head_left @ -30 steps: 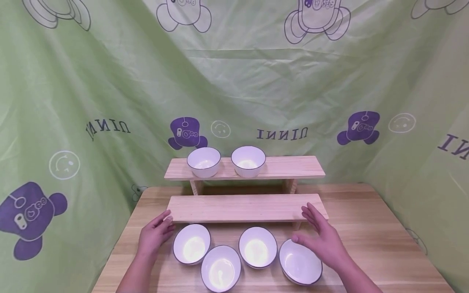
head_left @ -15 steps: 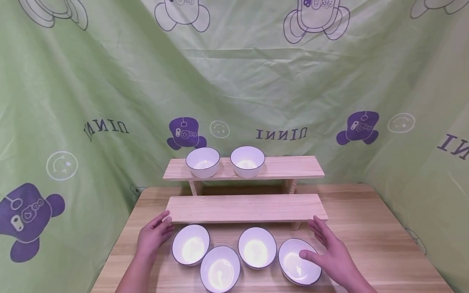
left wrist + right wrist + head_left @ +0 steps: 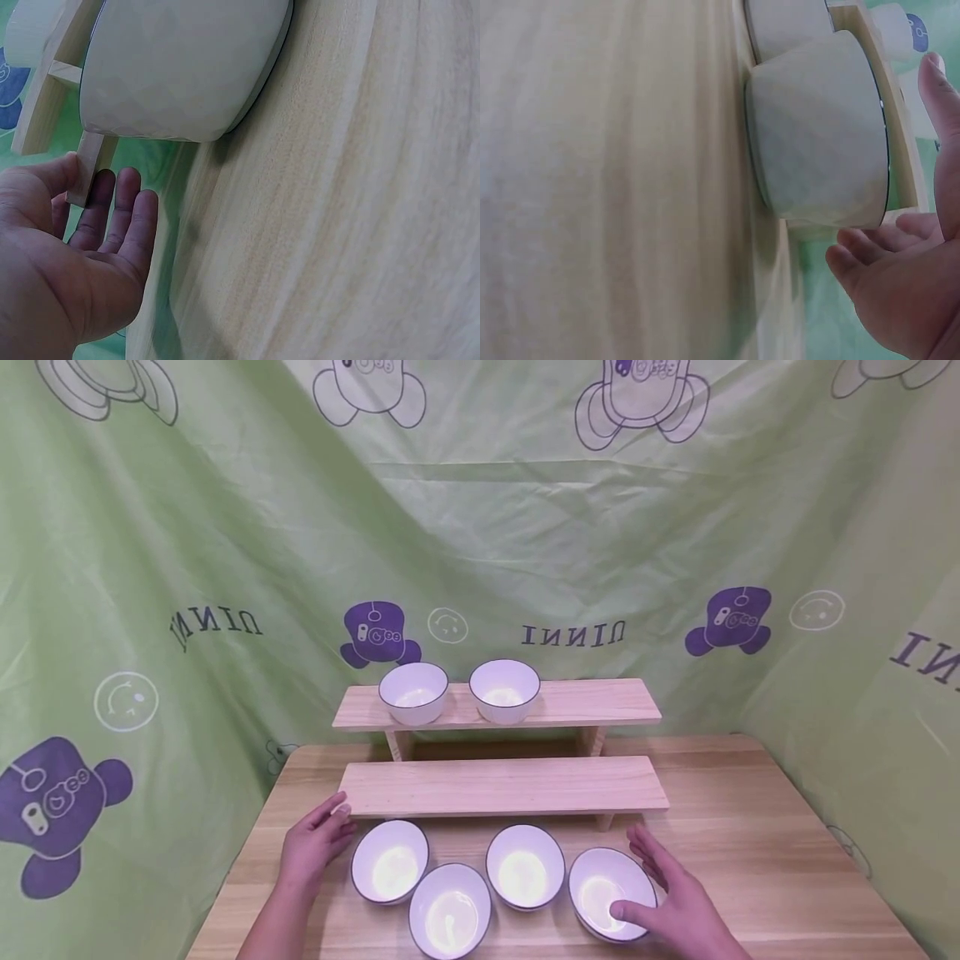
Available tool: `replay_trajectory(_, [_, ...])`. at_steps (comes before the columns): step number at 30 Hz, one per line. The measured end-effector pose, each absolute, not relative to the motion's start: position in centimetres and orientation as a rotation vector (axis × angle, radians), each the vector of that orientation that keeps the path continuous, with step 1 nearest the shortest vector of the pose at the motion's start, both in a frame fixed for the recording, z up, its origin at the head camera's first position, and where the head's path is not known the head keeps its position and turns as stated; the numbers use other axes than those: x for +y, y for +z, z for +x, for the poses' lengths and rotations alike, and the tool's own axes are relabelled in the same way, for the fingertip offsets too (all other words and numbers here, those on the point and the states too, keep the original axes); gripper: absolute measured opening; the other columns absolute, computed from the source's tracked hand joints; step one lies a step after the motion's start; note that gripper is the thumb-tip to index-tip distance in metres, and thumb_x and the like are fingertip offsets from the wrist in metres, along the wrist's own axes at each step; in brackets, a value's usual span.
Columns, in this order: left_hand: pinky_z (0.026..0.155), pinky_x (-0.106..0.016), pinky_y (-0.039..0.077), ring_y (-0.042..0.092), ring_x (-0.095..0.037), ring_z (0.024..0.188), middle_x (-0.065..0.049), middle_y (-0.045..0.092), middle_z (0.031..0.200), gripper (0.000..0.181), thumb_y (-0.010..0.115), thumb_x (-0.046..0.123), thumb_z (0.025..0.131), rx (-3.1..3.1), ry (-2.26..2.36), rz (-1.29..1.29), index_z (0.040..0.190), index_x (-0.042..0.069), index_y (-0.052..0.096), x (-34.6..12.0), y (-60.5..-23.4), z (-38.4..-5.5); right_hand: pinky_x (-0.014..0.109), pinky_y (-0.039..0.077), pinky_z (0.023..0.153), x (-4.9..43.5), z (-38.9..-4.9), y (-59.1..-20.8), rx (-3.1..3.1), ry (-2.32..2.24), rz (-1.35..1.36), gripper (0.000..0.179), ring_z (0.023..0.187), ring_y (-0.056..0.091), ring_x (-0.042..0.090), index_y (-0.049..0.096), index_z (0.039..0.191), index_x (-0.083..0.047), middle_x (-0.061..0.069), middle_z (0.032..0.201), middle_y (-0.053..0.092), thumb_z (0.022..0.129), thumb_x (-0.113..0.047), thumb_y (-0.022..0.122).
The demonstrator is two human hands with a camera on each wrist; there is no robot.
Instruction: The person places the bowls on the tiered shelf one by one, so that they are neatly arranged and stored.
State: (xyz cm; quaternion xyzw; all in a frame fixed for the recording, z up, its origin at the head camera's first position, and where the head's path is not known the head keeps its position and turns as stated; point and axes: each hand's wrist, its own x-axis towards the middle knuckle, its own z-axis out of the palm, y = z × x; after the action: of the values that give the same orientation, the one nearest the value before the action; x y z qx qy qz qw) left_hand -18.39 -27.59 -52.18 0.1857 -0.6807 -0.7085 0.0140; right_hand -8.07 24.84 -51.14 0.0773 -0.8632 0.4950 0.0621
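Observation:
My left hand [image 3: 315, 842] holds the left end of the lower board of a two-tier wooden shelf [image 3: 502, 787]. In the left wrist view the board's end [image 3: 86, 176] lies between thumb and fingers. My right hand [image 3: 678, 902] is at the rightmost white bowl [image 3: 603, 881], thumb over its inside and the other fingers spread beyond its far right rim. From the right wrist, that bowl's faceted outer wall [image 3: 817, 135] shows beside the fingertips [image 3: 844, 262]. Left of it stand more dark-rimmed white bowls: one [image 3: 525, 868], another [image 3: 450, 912] nearer me, and one [image 3: 390, 862] beside my left hand.
Two similar bowls, left [image 3: 413, 695] and right [image 3: 505, 693], stand on the upper board [image 3: 600, 700] of the shelf. The shelf is on a wood-grain table [image 3: 757, 852]. A green printed cloth [image 3: 480, 552] hangs behind and along both sides.
My right hand has come down and back from above the lower board to the rightmost bowl, its thumb now over the bowl's inside. The left hand stays at the shelf end.

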Motion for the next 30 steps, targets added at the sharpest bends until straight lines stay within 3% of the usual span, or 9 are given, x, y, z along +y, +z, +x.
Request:
replay_trajectory(6, [0.093, -0.038, 0.060, 0.074, -0.022, 0.098, 0.001, 0.072, 0.104, 0.061, 0.077, 0.025, 0.097, -2.103, -2.203, 0.576, 0.150, 0.005, 0.054, -27.6, -52.4, -18.5, -0.002, 0.025, 0.102, 25.1, -7.6, -51.9, -2.652, 1.447, 0.309, 0.115, 0.131, 0.044, -0.010, 0.039, 0.156, 0.004, 0.024, 0.150, 0.053, 0.065, -0.032, 0.100])
replay_trajectory(9, [0.092, -0.037, 0.061, 0.074, -0.021, 0.097, 0.001, 0.072, 0.102, 0.063, 0.077, 0.027, 0.096, -2.110, -2.196, 0.568, 0.150, 0.004, 0.053, -27.5, -52.4, -18.4, -0.001, 0.024, 0.101, 25.1, -7.5, -52.2, -2.713, 1.392, 0.312, 0.123, 0.132, 0.045, -0.004, 0.037, 0.157, 0.001, 0.022, 0.151, 0.052, 0.061, -0.040, 0.101])
replay_trajectory(18, [0.092, -0.037, 0.061, 0.074, -0.021, 0.097, 0.000, 0.072, 0.102, 0.061, 0.076, 0.025, 0.097, -2.109, -2.197, 0.568, 0.150, 0.004, 0.053, -27.5, -52.5, -18.5, 0.018, 0.042, 0.103, 25.2, -7.3, -53.0, -2.791, 1.262, 0.361, 0.138, 0.132, 0.053, 0.026, 0.033, 0.160, -0.003, 0.020, 0.151, 0.052, 0.051, -0.049, 0.103])
replay_trajectory(24, [0.092, -0.037, 0.061, 0.074, -0.021, 0.096, 0.002, 0.072, 0.103, 0.064, 0.077, 0.025, 0.097, -2.107, -2.202, 0.556, 0.151, 0.003, 0.052, -27.6, -52.5, -18.3, 0.022, 0.047, 0.101, 25.2, -7.2, -53.5, -2.762, 1.182, 0.407, 0.140, 0.130, 0.054, 0.020, 0.035, 0.159, -0.002, 0.021, 0.149, 0.054, 0.047, -0.051, 0.103])
replay_trajectory(30, [0.094, -0.039, 0.060, 0.074, -0.023, 0.098, 0.001, 0.071, 0.101, 0.062, 0.078, 0.025, 0.096, -2.094, -2.204, 0.566, 0.150, 0.004, 0.054, -27.4, -52.3, -18.5, 0.029, 0.051, 0.100, 25.0, -7.2, -53.4, -2.806, 1.154, 0.342, 0.139, 0.128, 0.057, 0.034, 0.036, 0.158, 0.000, 0.020, 0.149, 0.054, 0.048, -0.050, 0.103])
